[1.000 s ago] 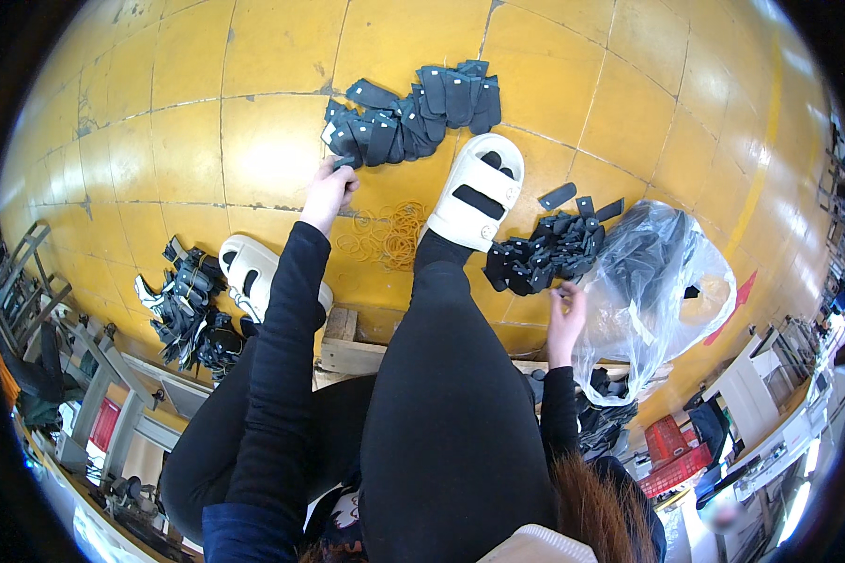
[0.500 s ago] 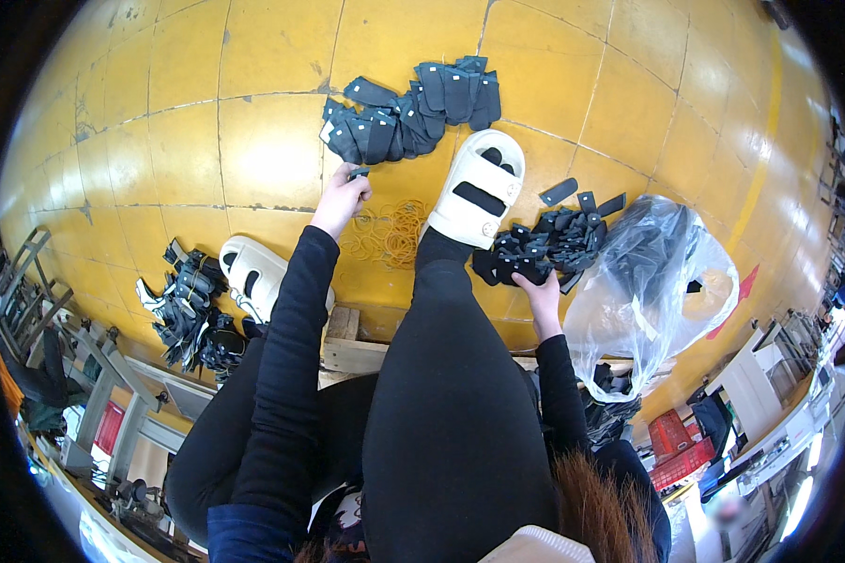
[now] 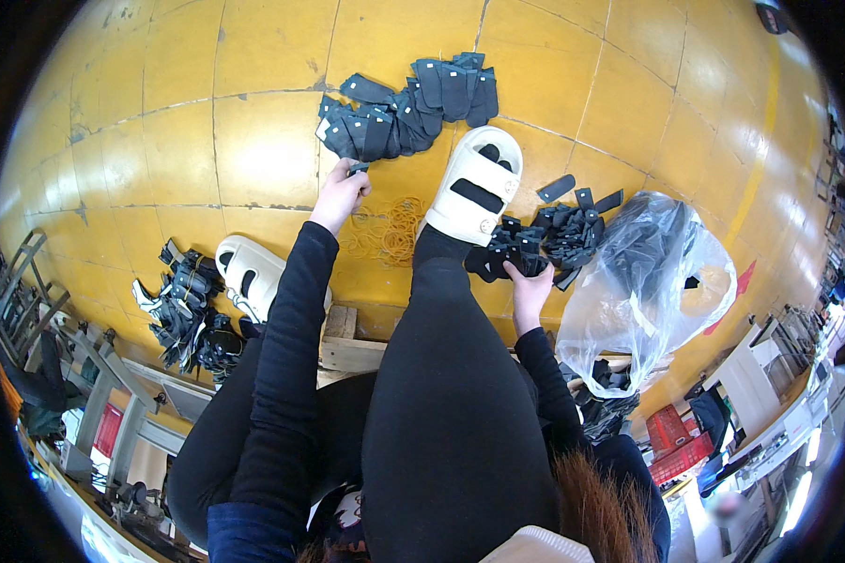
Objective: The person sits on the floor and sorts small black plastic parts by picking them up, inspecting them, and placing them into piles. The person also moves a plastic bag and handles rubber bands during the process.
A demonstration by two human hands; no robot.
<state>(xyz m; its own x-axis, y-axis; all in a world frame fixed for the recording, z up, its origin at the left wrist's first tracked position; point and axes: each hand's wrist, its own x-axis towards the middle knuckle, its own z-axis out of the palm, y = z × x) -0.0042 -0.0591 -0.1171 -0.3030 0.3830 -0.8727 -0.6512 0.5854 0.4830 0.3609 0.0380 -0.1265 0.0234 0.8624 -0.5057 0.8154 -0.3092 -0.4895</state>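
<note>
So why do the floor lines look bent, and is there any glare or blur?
Head view: the wide fisheye lens curves lines on the yellow floor; same head view: whitish glare on that floor, up and left of the left hand, and shine on the clear plastic bag; head view again: left and right hand look fairly sharp.

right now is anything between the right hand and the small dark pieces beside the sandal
Nothing visible: the right hand touches the small dark pieces. The clear plastic bag lies to the hand's right and the cream sandal ahead to its left, neither between.
</note>
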